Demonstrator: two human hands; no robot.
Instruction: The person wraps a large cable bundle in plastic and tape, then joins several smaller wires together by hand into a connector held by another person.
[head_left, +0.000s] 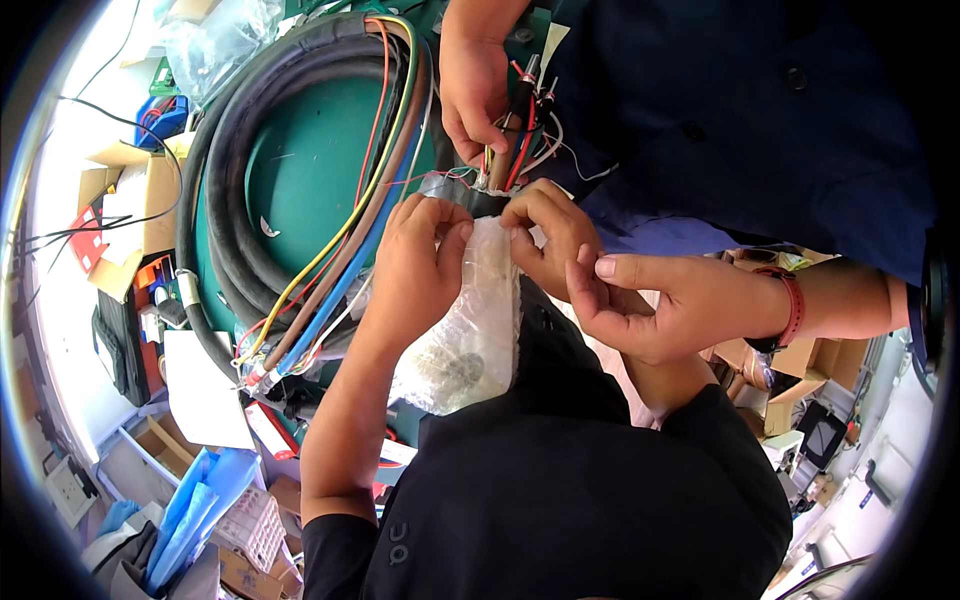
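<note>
My left hand (425,250) is closed, its fingertips pinching the upper left edge of a clear plastic bag (465,320). At the bag's upper right corner my right hand (548,228) is closed too, with thumb and finger on the plastic. The bag hangs down in front of my black shirt, and greyish parts show blurred through its lower end. Just beyond my hands, a thick cable's stripped end (508,145) fans out into brown, red and black wires. A co-worker's hand (475,105) touches these wires; the co-worker's other hand (670,300) is beside my right hand.
A thick black cable (225,230) lies coiled on the green table (315,150), with yellow, brown and blue conductors along its right side. Cardboard boxes (155,200) stand at the left. A white sheet (205,390) lies near the table. The co-worker in dark blue stands opposite.
</note>
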